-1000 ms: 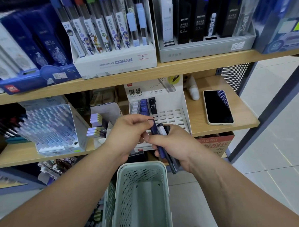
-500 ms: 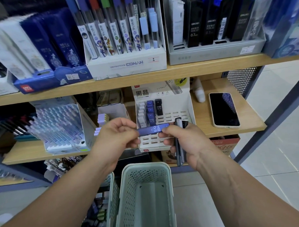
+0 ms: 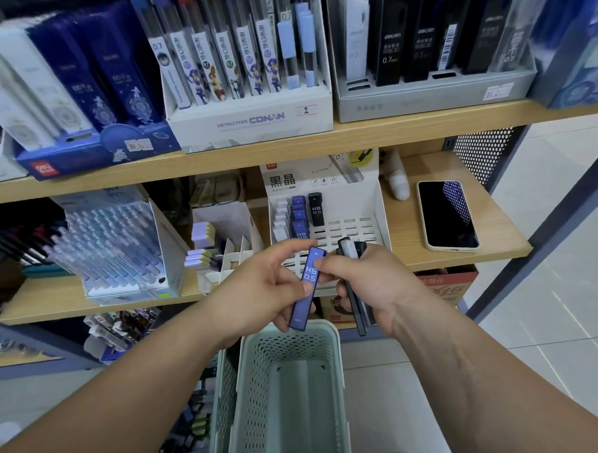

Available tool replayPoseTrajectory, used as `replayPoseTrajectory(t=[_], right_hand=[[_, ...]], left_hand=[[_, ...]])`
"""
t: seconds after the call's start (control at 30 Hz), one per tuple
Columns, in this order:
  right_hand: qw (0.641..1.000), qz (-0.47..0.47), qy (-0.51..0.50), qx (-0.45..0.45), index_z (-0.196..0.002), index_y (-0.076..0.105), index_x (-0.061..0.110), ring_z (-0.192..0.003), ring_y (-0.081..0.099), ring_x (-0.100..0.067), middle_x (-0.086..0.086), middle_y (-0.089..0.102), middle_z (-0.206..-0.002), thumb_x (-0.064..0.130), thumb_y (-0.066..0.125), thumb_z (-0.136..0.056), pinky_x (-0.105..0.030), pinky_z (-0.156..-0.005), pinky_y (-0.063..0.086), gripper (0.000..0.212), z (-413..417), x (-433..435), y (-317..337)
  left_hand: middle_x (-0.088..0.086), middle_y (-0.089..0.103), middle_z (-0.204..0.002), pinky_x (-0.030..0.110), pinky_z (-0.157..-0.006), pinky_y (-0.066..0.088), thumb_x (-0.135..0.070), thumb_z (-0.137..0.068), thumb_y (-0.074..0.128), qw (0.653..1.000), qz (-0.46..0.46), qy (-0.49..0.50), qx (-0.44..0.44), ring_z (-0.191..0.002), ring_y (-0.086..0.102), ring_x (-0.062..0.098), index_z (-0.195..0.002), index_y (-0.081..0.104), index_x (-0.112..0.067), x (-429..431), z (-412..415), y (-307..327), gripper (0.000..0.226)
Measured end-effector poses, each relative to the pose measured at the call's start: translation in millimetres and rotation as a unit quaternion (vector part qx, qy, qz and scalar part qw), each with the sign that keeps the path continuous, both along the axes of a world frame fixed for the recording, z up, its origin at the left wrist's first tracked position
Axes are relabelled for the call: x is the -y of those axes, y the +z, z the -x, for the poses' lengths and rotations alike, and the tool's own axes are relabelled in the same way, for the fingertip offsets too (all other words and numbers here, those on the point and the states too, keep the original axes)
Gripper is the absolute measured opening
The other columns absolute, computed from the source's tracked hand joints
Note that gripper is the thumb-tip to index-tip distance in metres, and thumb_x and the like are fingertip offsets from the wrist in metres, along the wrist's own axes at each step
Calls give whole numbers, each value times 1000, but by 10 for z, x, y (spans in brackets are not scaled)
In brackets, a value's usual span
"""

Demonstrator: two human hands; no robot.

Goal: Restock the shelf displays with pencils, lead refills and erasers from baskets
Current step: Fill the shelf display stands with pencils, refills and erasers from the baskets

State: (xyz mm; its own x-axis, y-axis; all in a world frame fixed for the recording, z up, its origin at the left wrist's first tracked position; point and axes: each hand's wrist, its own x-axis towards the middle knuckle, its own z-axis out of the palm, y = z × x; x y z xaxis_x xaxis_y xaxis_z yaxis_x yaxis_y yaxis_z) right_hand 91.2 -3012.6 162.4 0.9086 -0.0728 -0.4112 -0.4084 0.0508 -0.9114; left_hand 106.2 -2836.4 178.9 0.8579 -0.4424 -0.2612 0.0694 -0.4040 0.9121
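A blue lead refill case marked HB 0.5 stands nearly upright between my hands, just above the basket. My left hand pinches it at the middle, and the fingertips of my right hand touch its upper end. My right hand also grips a small bundle of dark and white refill cases, which point downward. Right behind my hands on the middle shelf stands the white slotted refill display. It holds blue, white and one black case at its left, and most of its slots are unfilled.
A pale green perforated basket hangs below my hands. A phone lies on the shelf at right, beside a white bottle. An eraser display and a pen box stand to the left. Lead tube displays fill the upper shelf.
My left hand drew the blue case out of the bundle in my right hand, held it level, then turned it nearly upright. The view has shifted slightly.
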Motion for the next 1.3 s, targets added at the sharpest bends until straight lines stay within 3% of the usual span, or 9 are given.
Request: replayPoseTrajectory(t=[0.13, 0.3, 0.4, 0.53, 0.63, 0.77, 0.97, 1.17, 1.3], right_hand=[[1000, -4, 11, -14, -89, 76, 6, -50, 48, -12, -10, 77, -81, 19, 77, -82, -28, -57, 43, 15, 15, -27, -11], [995, -36, -86, -18, -90, 74, 9, -48, 50, -9, -4, 74, -74, 18, 78, -84, -23, -51, 44, 12, -25, 29, -26], [989, -56, -138, -20, -99, 72, 6, -46, 52, -6, -4, 72, -74, 17, 79, -83, -22, -51, 43, 21, -43, 74, -44], [986, -74, -151, -11, -98, 71, 7, -43, 51, -3, -5, 70, -75, 13, 77, -85, -20, -48, 43, 15, -37, 84, -27], [984, -87, -156, -7, -100, 71, 5, -42, 51, -2, -5, 69, -74, 11, 76, -85, -19, -47, 43, 17, -40, 91, -21], [984, -84, -158, -13, -102, 71, 5, -47, 50, -7, -2, 68, -69, 15, 78, -84, -21, -50, 43, 21, -48, 112, -35], [984, -88, -156, -15, -102, 71, 6, -45, 49, -6, -1, 68, -68, 15, 78, -84, -19, -48, 42, 21, -50, 132, -44], [985, -84, -147, -13, -97, 71, 10, -48, 51, -7, -2, 69, -70, 16, 78, -85, -22, -50, 44, 15, -42, 135, -30], [986, -87, -143, -8, -99, 72, 11, -47, 52, -5, -1, 69, -72, 18, 79, -84, -22, -50, 44, 18, -45, 132, -45]], left_hand=[[15, 65, -75, 34, -54, 53, -9, -98, 60, 999, 5, 31, 42, -58, 56, 23, -109, 60, -28, 17, -59, -65, 22], [-9, 65, -75, 40, -61, 59, -4, -91, 68, 977, 24, 151, 150, -63, 61, 16, -90, 65, -24, 27, -244, -100, 21], [4, 69, -81, 47, -73, 61, -2, -87, 72, 955, -4, 187, 229, -75, 68, 30, -85, 62, -26, 37, -386, -88, 25], [0, 66, -89, 30, -80, 57, -2, -86, 72, 936, -56, 151, 313, -79, 64, 17, -93, 63, -32, 108, -522, -76, 32], [-1, 68, -96, 17, -80, 52, -1, -84, 74, 909, -104, 129, 383, -81, 64, 9, -103, 72, -22, 164, -541, -102, 28], [-3, 70, -88, 21, -77, 51, -5, -82, 77, 883, -160, 118, 425, -76, 62, 8, -100, 77, -14, 167, -560, -114, 20], [-12, 63, -76, 23, -72, 51, -9, -83, 78, 888, -179, 104, 410, -67, 57, -2, -99, 77, -16, 114, -595, -117, 18], [-3, 72, -87, 26, -76, 54, -11, -85, 77, 880, -204, 74, 423, -74, 62, 7, -105, 78, -16, 91, -637, -125, 20], [3, 72, -95, 41, -74, 59, -12, -81, 79, 830, -255, 27, 495, -85, 67, 22, -101, 79, -12, 68, -683, -198, 19]])
